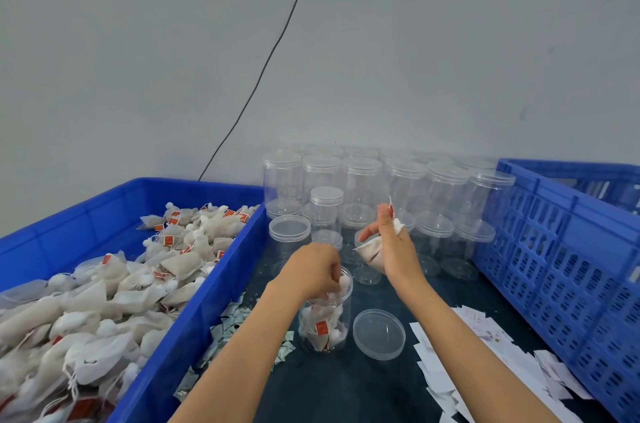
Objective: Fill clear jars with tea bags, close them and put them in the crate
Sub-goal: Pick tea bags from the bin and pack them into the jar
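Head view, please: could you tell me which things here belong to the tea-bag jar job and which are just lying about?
In the job:
open jar, left hand at its mouth
tea bag gripped by right hand
loose lid
tea bag bin
empty lidded jars
slatted crate

Lying about:
paper slips
small packets
black cable

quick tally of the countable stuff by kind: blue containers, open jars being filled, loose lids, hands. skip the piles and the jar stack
Blue containers: 2, the bin of tea bags and the slatted crate
Open jar being filled: 1
Loose lid on the table: 1
Hands: 2, left hand at the jar's mouth, right hand holding a tea bag
Total: 6
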